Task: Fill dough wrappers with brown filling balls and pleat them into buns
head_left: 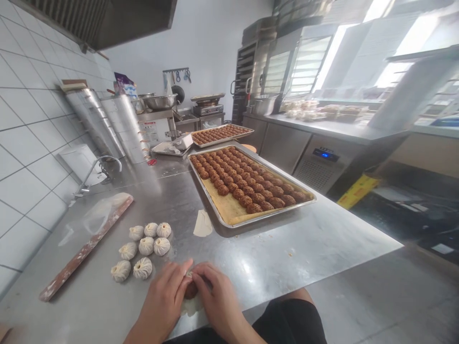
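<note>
My left hand (165,301) and my right hand (217,301) meet at the near edge of the steel table (287,248). Both pinch one dough piece with brown filling (190,288) between their fingers, and the dough is mostly hidden by them. Several pleated white buns (145,248) lie in a cluster just beyond my left hand. A flat dough wrapper (202,223) rests beside the near tray. That metal tray (233,220) holds rows of brown filling balls (244,179) on paper.
A second tray of brown balls (220,134) stands further back. A long wooden board (86,248) lies at the left, with a tap (96,169) and tall steel pots (107,122) by the tiled wall. A steel counter with a fridge unit (322,153) runs across the aisle on the right.
</note>
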Tool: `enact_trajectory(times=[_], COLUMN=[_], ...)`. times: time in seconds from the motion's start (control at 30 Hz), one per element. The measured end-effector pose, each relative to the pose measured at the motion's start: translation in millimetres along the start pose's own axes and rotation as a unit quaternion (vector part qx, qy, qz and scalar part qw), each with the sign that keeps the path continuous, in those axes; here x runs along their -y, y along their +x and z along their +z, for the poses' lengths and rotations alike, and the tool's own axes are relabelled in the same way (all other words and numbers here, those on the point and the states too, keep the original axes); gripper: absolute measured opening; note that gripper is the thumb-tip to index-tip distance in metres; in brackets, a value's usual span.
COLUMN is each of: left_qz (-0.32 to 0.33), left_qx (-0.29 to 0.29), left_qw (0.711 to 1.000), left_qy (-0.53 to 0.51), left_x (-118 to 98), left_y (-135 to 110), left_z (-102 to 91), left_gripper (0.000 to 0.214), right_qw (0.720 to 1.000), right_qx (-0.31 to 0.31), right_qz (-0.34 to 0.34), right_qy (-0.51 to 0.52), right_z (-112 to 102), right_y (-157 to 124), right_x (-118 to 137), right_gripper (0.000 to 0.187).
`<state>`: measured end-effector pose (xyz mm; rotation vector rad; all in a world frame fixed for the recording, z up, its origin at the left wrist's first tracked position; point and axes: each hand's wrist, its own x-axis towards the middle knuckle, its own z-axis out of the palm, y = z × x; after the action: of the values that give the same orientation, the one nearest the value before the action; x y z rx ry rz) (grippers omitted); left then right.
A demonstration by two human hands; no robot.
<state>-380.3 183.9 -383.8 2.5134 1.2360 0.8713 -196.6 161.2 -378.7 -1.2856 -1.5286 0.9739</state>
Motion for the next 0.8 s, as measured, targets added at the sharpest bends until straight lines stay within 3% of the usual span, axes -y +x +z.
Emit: enact_trajectory(times=[0.1, 0.27, 0.4, 0.47, 0.63, 0.8], left_qz=[0.011, 0.014, 0.04, 0.047, 0.02, 0.042], left_qx=[0.02, -0.013, 0.004, 0.004, 0.001, 0.013], left_qw=[1.0, 1.0, 0.999, 0.998, 0.999, 0.997], left_qy=[0.007, 0.014, 0.029, 0.039, 0.037, 0.059], left_x=[0.4, -5.5, -4.8, -3.6, -4.9, -5.5], left_y=[-1.0, 1.7, 0.8, -1.1, -2.1, -1.6], left_z=[-2.3, -4.0, -4.6, -4.3, -3.0, -5.1], left_gripper=[0.026, 0.02, 0.029, 0.025, 0.02, 0.025], right_qw=[0.998, 0.998, 0.999, 0.998, 0.999, 0.998], right_qx=[0.017, -0.042, 0.012, 0.012, -0.046, -0.006], right_qz=[-0.056, 0.035, -0.041, -0.055, 0.024, -0.062], right_qy=[-0.004, -0.004, 0.009, -0.002, 0.011, -0.007], right_z=[2.5, 2.2, 0.8, 0.2, 2.2, 4.9], right_y=[-3.2, 0.4, -4.3, -6.3, -2.8, -8.6], right_x=[-3.2, -5.4, -3.3, -5.1, -6.8, -8.1], right_gripper=[0.029, 0.023, 0.032, 0.03, 0.022, 0.026])
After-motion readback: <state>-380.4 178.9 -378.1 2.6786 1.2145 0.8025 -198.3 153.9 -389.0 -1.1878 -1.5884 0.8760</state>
